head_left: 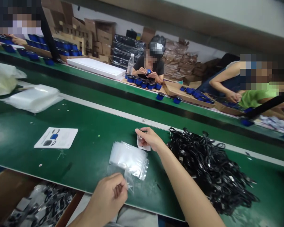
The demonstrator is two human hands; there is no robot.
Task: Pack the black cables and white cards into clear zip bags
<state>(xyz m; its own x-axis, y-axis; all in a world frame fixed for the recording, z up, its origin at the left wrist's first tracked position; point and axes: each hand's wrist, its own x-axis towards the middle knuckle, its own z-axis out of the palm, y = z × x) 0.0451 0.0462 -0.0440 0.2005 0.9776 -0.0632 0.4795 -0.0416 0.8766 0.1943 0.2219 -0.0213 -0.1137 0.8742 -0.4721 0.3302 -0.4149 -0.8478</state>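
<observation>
Low in the centre, my left hand (106, 194) is closed with its fingers pinching a clear plastic bag (130, 179). Just beyond it lies a stack of clear zip bags (126, 157) on the green table. My right hand (152, 138) reaches past the stack, its thumb and fingers closed on a small white paper piece (145, 147); a dark bit shows at the fingertips, too small to name. Right of that hand spreads a tangled heap of black cables (205, 167). A stack of printed leaflets (58, 138) lies to the left.
Stacked plastic bags (35, 97) lie at the far left. An open carton (41, 201) below the table edge holds bagged cables. Across the green table (90, 126), a raised ledge carries blue devices (144, 83), a white panel (97, 67) and a bottle (130, 63); several people work there.
</observation>
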